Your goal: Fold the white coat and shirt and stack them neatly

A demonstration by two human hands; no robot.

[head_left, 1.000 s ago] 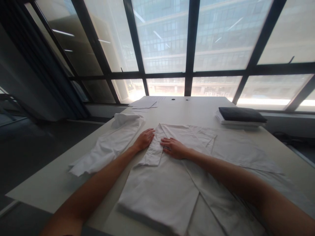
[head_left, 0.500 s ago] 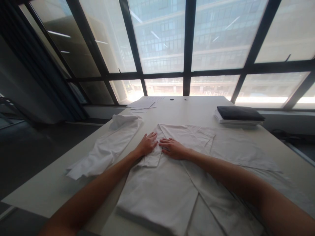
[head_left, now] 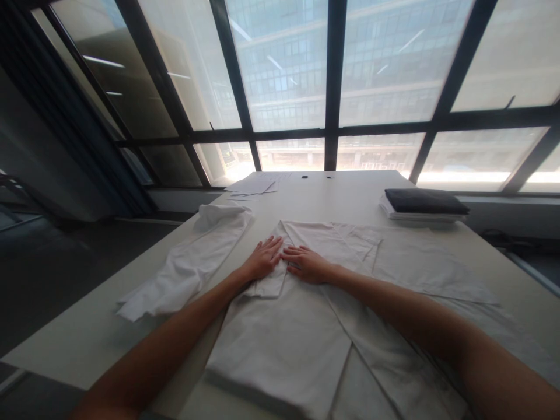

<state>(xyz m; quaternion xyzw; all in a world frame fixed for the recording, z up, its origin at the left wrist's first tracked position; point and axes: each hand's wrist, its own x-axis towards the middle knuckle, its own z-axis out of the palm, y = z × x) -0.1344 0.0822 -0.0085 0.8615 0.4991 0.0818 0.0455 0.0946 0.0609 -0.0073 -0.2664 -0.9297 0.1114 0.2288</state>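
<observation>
A white garment (head_left: 280,344), apparently a shirt, lies spread on the table in front of me, with some parts folded over. My left hand (head_left: 264,258) rests flat on a folded-over part near its far left edge, fingers stretched out. Right beside it, my right hand (head_left: 308,264) lies flat on the same cloth, its fingertips close to the left hand's. Neither hand grips the fabric. More white cloth (head_left: 429,262) extends to the right, beyond my right forearm; whether it is one piece with the garment I cannot tell.
A crumpled white cloth (head_left: 188,262) lies along the left side of the white table (head_left: 341,198). Paper sheets (head_left: 254,185) are at the far left corner. At the back right sits a folded dark cloth (head_left: 424,202) on folded white ones. Large windows stand behind the table.
My left hand has slid very slightly to the right on the cloth. The right hand and the garment look the same.
</observation>
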